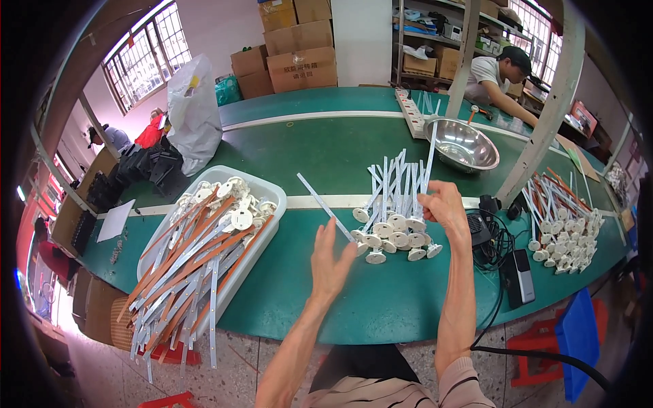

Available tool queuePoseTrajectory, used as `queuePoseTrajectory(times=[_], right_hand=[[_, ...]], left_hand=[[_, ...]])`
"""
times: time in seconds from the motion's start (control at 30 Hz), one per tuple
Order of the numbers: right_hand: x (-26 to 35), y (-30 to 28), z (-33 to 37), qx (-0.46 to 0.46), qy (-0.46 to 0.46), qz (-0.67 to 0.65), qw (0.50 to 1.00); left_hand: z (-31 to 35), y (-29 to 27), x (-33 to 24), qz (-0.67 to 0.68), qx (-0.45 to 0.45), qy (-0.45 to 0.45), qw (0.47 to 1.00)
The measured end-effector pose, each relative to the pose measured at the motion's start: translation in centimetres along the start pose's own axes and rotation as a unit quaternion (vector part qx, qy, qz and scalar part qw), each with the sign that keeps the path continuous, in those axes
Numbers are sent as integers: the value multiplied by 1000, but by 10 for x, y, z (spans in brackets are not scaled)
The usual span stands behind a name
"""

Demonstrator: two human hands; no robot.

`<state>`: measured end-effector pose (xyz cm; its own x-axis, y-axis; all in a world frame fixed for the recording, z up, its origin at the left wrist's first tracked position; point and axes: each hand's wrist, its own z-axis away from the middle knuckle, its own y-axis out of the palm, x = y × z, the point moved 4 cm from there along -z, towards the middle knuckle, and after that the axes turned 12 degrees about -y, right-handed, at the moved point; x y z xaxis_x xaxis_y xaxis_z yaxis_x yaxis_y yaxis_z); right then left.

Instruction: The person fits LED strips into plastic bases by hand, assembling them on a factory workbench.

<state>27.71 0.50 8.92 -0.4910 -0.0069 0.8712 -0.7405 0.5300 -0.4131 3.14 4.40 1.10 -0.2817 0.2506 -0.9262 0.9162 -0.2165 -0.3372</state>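
Note:
A pile of round white plastic discs with narrow light strips attached lies on the green table before me, most strips pointing away. My right hand is closed at the right of this pile, its fingertips pinching a long white strip that stands up toward the metal bowl. Just left of the pile is my left hand, its thumb and fingers apart. A single strip slants past its fingertips toward the discs; touching or apart, I cannot tell.
To the left stands a pale plastic tub heaped with orange and white strips on discs. Another pile of discs is at the right. A steel bowl, black cables and a power bank lie nearby. A co-worker sits across.

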Motion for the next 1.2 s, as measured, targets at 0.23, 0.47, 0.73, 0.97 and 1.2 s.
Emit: queuePoseTrajectory(times=[0.23,0.47,0.73,0.97,1.2], right_hand=[[-27,-2,11,21,42,231,972],[-6,-1,18,-55,-37,320,945],[87,96,44,54,-283,-43,957],[146,192,57,177,-352,-94,914],[182,246,47,159,-540,11,827]], left_hand=[[-28,20,1,-80,65,-68,992],[-29,24,7,-66,77,-7,995],[-16,-5,10,74,117,-70,988],[-3,0,20,140,59,18,988],[-2,-5,11,174,105,-32,979]])
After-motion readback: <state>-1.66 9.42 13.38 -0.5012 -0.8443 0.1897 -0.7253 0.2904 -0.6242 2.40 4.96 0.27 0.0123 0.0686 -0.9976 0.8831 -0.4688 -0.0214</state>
